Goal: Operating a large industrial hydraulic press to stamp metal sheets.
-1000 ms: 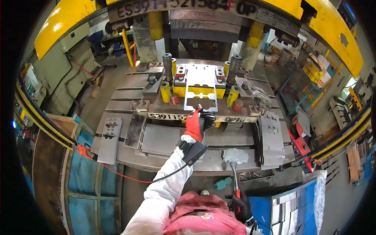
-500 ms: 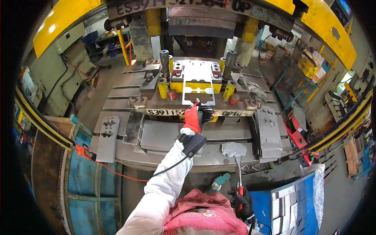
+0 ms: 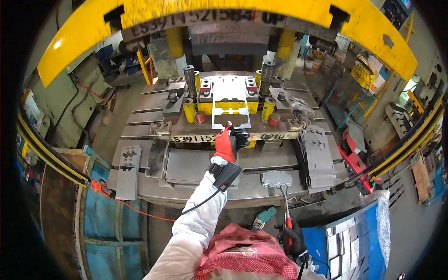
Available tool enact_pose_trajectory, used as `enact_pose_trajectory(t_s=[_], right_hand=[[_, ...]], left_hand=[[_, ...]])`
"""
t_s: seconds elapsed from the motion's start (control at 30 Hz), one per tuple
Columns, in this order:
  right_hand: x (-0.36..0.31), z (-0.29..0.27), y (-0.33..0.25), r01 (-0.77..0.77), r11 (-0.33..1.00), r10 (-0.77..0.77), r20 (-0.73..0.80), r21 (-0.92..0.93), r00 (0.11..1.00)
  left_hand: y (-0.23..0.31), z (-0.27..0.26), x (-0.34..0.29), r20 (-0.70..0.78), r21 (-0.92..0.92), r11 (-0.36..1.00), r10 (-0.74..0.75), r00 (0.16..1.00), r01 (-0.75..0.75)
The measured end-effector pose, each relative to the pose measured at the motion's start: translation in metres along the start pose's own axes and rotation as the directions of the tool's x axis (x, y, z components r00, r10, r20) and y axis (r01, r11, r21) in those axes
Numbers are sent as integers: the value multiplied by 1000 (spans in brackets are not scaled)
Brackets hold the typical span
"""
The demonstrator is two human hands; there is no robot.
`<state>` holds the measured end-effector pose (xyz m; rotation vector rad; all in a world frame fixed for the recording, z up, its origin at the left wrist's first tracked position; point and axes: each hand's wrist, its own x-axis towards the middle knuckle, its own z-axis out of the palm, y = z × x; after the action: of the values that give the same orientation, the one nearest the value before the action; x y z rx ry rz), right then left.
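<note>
My left hand (image 3: 227,142), in a red and black glove, reaches forward and is closed at the near edge of a bright cut-out metal sheet (image 3: 230,125). The sheet lies over the lower die (image 3: 205,106), between upright posts. Low on the right, my right hand (image 3: 293,239), in a black glove, is wrapped round a long red-handled metal tool (image 3: 286,205). The tool's curved end is beside a small stack of shaped metal pieces (image 3: 276,178) on the press table's front edge. My fingers partly hide the sheet's edge and the tool's handle.
Flat metal sheets (image 3: 191,163) lie in front of the die. Cut-out sheets are piled at the left (image 3: 127,172) and right (image 3: 319,161). The upper die and a curved yellow guard (image 3: 224,10) hang overhead. A blue bin (image 3: 368,228) stands at lower right.
The view has tilted and shifted slightly, so more of the yellow guard shows. My left hand stays at the sheet's near edge, and the right still holds the tool near the small stack.
</note>
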<state>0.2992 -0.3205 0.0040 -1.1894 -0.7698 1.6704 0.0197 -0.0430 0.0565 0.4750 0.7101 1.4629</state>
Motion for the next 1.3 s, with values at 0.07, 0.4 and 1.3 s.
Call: enact_pose_trajectory(t_s=[0.07,0.4,1.3], right_hand=[[1,-2,1,-12,1000,12,6,21,1000],[-11,-5,-2,-58,996,62,51,-69,997],[282,186,-217,480,858,-254,663,-182,704]], left_hand=[[1,8,-6,-44,20,999,32,999,-31],[2,5,-13,76,112,988,93,993,-102],[-20,-88,42,-64,598,740,425,903,-306]])
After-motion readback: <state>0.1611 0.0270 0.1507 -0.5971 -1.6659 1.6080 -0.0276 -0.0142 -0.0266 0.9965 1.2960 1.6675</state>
